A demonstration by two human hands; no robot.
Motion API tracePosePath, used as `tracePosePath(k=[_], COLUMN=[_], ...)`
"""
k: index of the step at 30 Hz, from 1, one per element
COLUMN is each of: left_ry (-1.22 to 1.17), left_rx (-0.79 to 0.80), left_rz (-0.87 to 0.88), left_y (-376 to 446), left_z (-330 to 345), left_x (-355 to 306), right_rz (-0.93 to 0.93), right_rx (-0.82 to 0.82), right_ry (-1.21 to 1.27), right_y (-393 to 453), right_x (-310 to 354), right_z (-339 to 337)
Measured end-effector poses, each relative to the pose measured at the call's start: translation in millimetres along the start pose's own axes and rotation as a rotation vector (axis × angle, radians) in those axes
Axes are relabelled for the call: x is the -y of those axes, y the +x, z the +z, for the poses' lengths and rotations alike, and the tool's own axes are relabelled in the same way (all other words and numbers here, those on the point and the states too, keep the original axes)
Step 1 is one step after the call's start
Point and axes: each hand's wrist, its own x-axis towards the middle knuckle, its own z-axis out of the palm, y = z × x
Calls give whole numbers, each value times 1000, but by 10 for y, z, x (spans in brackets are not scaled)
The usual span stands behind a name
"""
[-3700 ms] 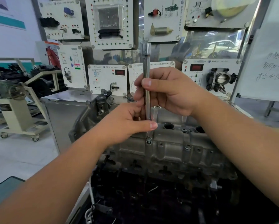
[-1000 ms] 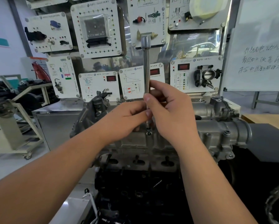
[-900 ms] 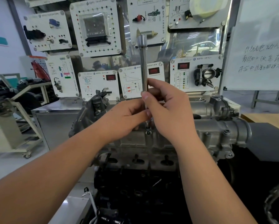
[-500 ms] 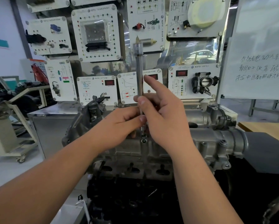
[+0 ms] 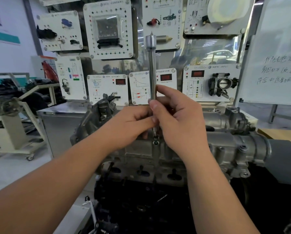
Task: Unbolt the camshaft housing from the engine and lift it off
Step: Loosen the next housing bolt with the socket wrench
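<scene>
Camshaft housing (image 5: pixel 225 149), hands (image 5: pixel 158 122) hiding bolt, sensor panels (image 5: pixel 107 29) behind

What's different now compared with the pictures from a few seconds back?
The right hand slid down the extension bar; half a second ago its forefinger pointed up, now it curls round the bar again. The left hand still pinches the bar low down, upright over the same bolt in the camshaft housing.
</scene>
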Motion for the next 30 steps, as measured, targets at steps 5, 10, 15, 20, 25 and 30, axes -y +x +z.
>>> tracePosePath(k=[5, 10, 15, 20, 25, 30], left_ry=[38, 6, -91, -19, 9, -29], left_rx=[-5, -26, 20, -16, 8, -4], left_rz=[25, 33, 45, 63, 56, 44], left_y=[24, 17, -1, 23, 16, 25], left_z=[3, 41, 17, 14, 23, 3], left_x=[13, 11, -7, 16, 26, 43], right_rz=[3, -12, -1, -21, -8, -17], right_rx=[-20, -63, 51, 16, -16, 32], right_ry=[-8, -24, -3, -58, -17, 20], right_y=[-16, -26, -9, -12, -12, -16], right_x=[16, 18, 25, 40, 34, 24], right_z=[64, 100, 27, 42, 31, -9])
